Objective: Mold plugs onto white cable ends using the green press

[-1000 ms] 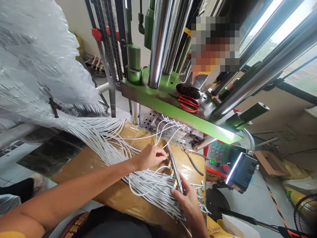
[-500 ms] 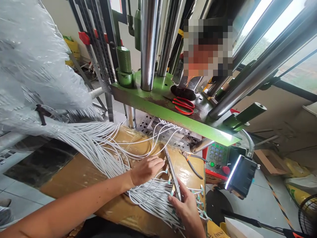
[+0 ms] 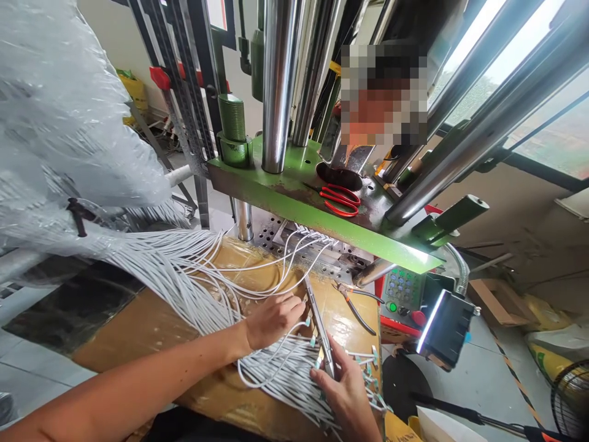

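Observation:
My right hand is closed round the lower end of a narrow metal bar, thumb on its left side. Several white cables with small pale-green connectors sit along the bar's left edge. My left hand is closed, its fingertips pinched beside the upper part of the bar; what they grip is too small to make out. Beneath both hands a thick bundle of white cables spreads over the brown board. More connector ends lie to the right of my right hand.
A green press plate stands ahead, with red-handled scissors on top. Cables run into the metal mould below it. Cutting pliers lie right of the bar. Beyond are a control panel, a lamp and a person behind the press.
The view has shifted slightly. Both hands and the metal bar keep nearly the same positions, and their grip looks unchanged.

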A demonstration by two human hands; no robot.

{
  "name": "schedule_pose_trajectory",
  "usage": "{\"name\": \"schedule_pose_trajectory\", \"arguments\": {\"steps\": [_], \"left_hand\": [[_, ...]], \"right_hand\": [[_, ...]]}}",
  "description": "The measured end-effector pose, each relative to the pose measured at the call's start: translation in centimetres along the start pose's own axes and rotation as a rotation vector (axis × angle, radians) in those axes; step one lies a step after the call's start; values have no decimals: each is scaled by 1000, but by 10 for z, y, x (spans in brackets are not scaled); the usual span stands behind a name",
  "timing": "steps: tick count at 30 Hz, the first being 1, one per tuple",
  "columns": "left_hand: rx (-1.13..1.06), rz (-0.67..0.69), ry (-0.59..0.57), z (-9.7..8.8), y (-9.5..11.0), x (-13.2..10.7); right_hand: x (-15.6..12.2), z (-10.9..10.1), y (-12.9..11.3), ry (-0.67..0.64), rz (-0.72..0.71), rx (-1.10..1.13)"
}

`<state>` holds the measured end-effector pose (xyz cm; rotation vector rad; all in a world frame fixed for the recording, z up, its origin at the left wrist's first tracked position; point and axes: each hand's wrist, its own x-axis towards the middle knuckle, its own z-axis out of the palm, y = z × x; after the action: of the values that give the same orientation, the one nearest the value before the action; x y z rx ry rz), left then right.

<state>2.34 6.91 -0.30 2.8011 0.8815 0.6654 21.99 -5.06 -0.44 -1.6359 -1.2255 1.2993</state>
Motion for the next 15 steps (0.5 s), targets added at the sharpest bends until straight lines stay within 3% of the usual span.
{"name": "schedule_pose_trajectory", "arguments": {"steps": [4,9,12,15], "left_hand": [[-79,-79,-92,-11,-14,23],[-118,105,-186,-15,-32,46],[-150,101,-183,-13,-35,51],[-162,-13,-111,-12,-37,57]], "right_hand": [[-6,-2,6,89,-50,-264],[2,-26,-14,145,-216,-878],[47,-36,-49,169,-368,-942],[124,-29,-88,330,-526,-857]]}}
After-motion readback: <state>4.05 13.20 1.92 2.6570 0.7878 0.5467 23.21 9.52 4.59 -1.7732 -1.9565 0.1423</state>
